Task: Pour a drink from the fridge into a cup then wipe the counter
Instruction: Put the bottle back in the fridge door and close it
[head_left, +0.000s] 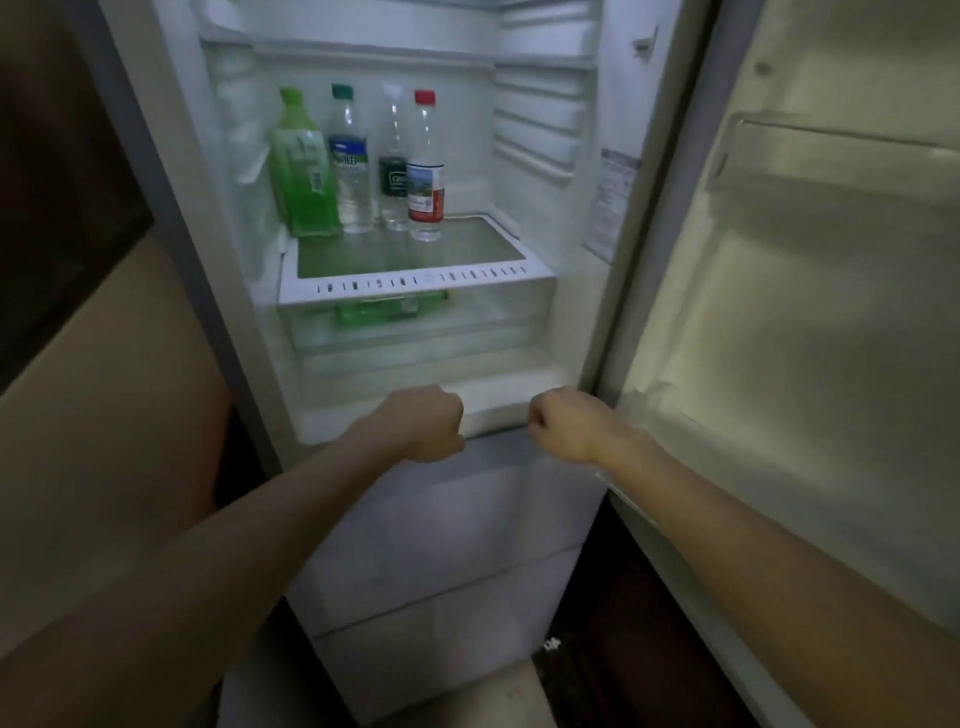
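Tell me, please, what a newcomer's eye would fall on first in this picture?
Four bottles stand in a row on the glass shelf of the open fridge, the bright green bottle leftmost, the red-capped bottle rightmost. Lower down, the left hand and right hand are empty fists in front of the fridge, whose door stands open at right.

Dim, grainy picture — the only light comes from inside the fridge (395, 218); its door (810, 322) glows faintly; left edge falls into shadow; wide-angle bending and soft blur at borders.
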